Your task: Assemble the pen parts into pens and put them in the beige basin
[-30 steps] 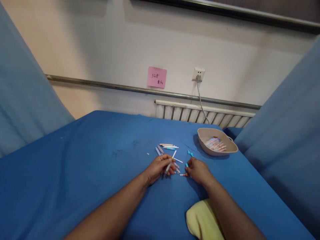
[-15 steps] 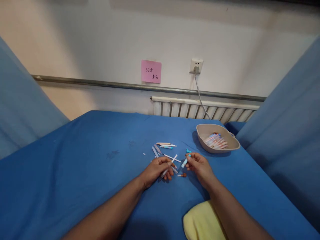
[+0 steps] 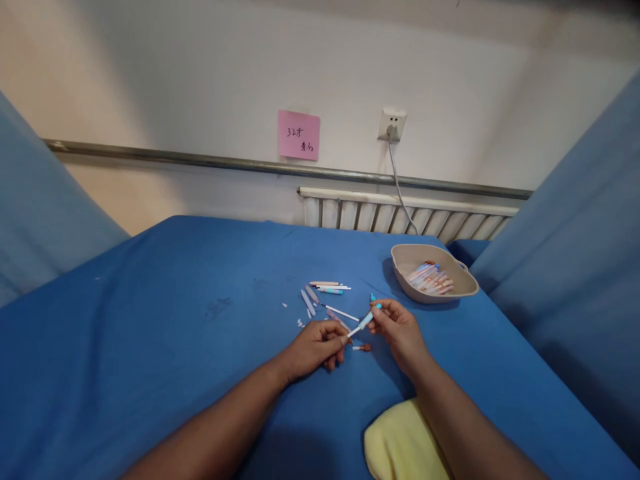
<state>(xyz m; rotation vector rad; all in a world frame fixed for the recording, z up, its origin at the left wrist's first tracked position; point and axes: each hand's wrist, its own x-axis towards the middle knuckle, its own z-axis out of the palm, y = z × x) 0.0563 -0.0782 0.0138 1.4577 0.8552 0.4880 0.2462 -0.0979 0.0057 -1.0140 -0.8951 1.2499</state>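
My left hand (image 3: pixel 320 345) pinches a thin white stick-like pen part (image 3: pixel 353 331) between thumb and fingers. My right hand (image 3: pixel 399 328) grips a short light blue pen part (image 3: pixel 367 320) with a bright blue top. The two pieces meet end to end between my hands; how deep one sits in the other I cannot tell. Just below that spot lies a small brown-topped pen piece (image 3: pixel 363 347). Past my left fingers are grey-purple pen barrels (image 3: pixel 308 303), a long white stick (image 3: pixel 341 312) and a blue-labelled pen barrel (image 3: pixel 330 291). A small blue piece (image 3: pixel 373 297) rests beyond my right fingertips.
At the right back stands a beige basket (image 3: pixel 435 297) holding several pens (image 3: pixel 431 278). A yellow cloth (image 3: pixel 403 443) lies under my right forearm. Small white bits (image 3: pixel 301 323) are scattered on the blue sheet (image 3: pixel 190 347). Behind are a radiator (image 3: pixel 365 212) and a plugged-in socket (image 3: pixel 393 125).
The white stick in my left hand has tilted down and now meets the light blue part in my right hand; before, they were apart. The view has shifted slightly.
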